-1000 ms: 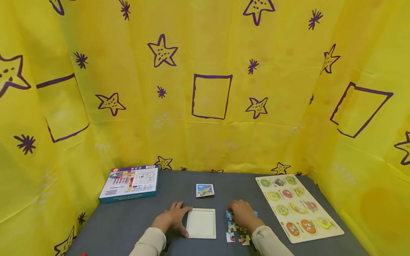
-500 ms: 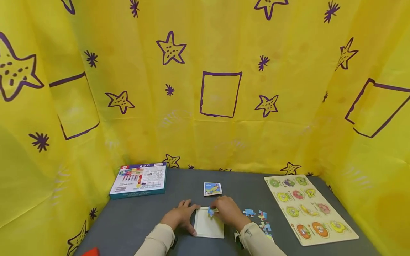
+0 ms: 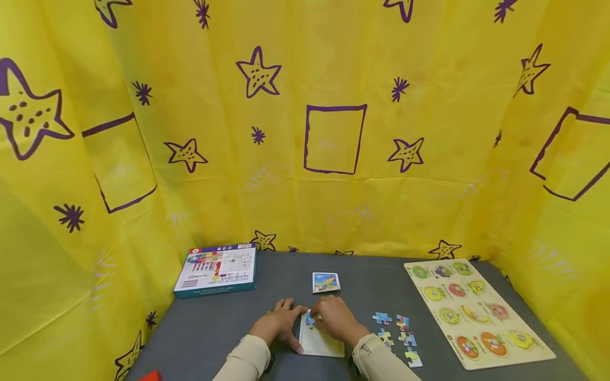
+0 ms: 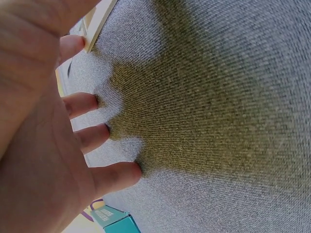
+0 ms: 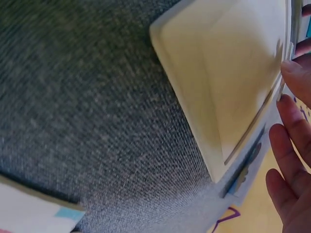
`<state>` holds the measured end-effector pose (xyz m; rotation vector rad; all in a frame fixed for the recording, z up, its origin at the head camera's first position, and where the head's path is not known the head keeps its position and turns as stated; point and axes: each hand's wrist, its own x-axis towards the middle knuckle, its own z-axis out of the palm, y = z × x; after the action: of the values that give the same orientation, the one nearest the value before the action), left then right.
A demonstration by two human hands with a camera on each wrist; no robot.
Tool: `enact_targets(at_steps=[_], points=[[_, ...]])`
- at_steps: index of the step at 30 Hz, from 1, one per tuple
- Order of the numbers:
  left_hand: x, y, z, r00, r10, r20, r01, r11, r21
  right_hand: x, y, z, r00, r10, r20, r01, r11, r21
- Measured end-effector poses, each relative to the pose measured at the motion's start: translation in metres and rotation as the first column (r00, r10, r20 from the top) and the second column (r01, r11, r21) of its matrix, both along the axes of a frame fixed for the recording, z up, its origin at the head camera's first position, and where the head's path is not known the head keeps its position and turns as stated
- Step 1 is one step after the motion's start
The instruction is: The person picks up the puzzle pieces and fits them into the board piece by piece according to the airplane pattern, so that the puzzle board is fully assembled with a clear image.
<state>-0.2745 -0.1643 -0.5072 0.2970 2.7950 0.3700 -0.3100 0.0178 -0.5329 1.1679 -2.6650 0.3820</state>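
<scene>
A cream wooden puzzle tray (image 3: 322, 347) lies in front of me on the dark table. My left hand (image 3: 280, 324) spreads along its left side, with thumb and forefinger against the frame. In the left wrist view, the left hand's fingertips (image 4: 127, 171) rest on the cloth. My right hand (image 3: 336, 319) pinches a blue jigsaw piece (image 3: 310, 319) at the tray's far left corner; its fingers hide part of the piece. The right wrist view has the tray (image 5: 243, 73) with the thumb at its far edge. Several loose jigsaw pieces (image 3: 382, 318) lie to the right.
Behind the tray sits a small picture card (image 3: 326, 282). A fruit puzzle board (image 3: 481, 338) lies at the right, and a flat teal-edged box (image 3: 216, 271) at the back left. A red object (image 3: 151, 375) shows at the lower left. Yellow curtains (image 3: 286, 211) surround the table.
My right hand has gone from the loose pieces to the tray, bringing a blue jigsaw piece to its far left corner. My left hand keeps its place at the tray; the head view has shifted slightly.
</scene>
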Motion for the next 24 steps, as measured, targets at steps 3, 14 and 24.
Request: enact_targets(at_steps=[3, 14, 24], points=[[-0.001, 0.001, 0.002, 1.0, -0.011, -0.012, 0.011, 1.0, -0.002, 0.0, -0.001, -0.001, 1.0, -0.007, 0.0, 0.007, 1.0, -0.006], [-0.003, 0.003, 0.008, 0.999, -0.038, -0.01, 0.038, 0.999, -0.007, 0.0, -0.001, 0.0, 0.999, -0.034, 0.0, 0.034, 0.999, -0.015], [-0.003, -0.006, -0.002, 0.999, -0.029, 0.019, 0.029, 0.999, 0.018, 0.0, -0.002, -0.005, 1.0, -0.027, 0.012, 0.027, 1.0, -0.003]])
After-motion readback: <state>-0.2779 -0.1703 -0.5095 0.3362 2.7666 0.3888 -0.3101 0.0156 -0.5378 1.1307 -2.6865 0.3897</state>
